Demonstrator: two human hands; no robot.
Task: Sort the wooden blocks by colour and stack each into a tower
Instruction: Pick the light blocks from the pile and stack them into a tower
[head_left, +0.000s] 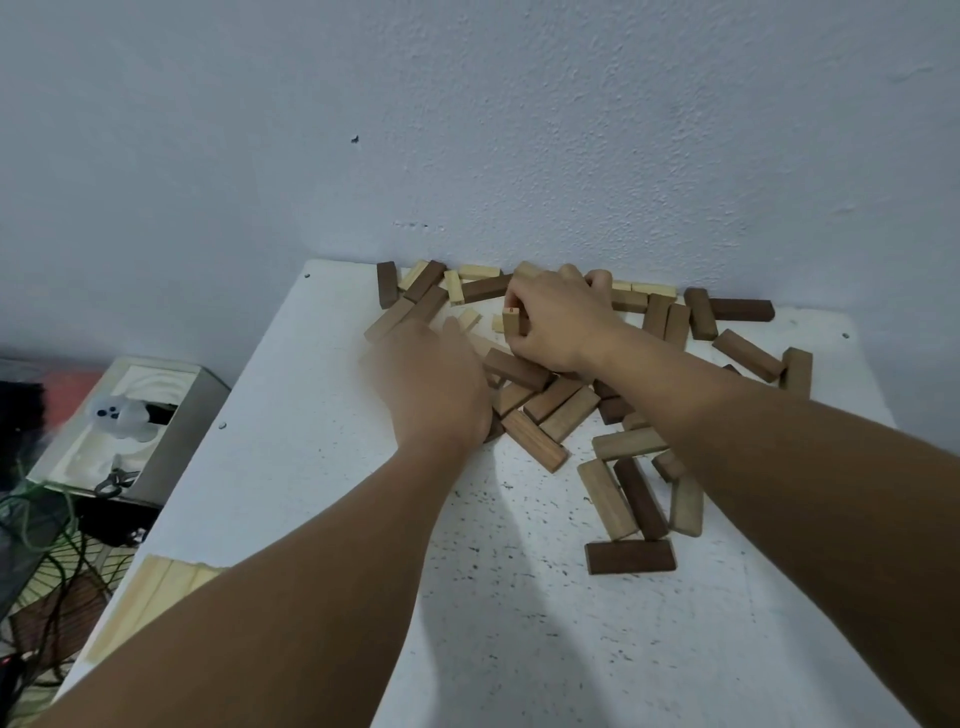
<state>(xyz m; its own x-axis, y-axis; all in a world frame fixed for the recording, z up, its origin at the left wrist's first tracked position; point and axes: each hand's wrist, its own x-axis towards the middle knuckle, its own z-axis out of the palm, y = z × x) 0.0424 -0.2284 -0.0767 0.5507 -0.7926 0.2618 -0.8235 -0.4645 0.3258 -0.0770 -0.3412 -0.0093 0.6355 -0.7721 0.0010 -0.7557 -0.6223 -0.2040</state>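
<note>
We find no text, label, brand or number that we can read here. The pale block (511, 321) held upright in the right hand (558, 325) carries a small reddish mark on its top end, too small for us to tell whether it is a letter, a digit or a stamp. The other wooden blocks (550, 410) show only plain grain on their visible faces.

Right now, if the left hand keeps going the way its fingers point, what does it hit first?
Likely the small pale block just beyond the left hand, then the blocks along the wall. The hand is blurred, so depth is uncertain.
</note>
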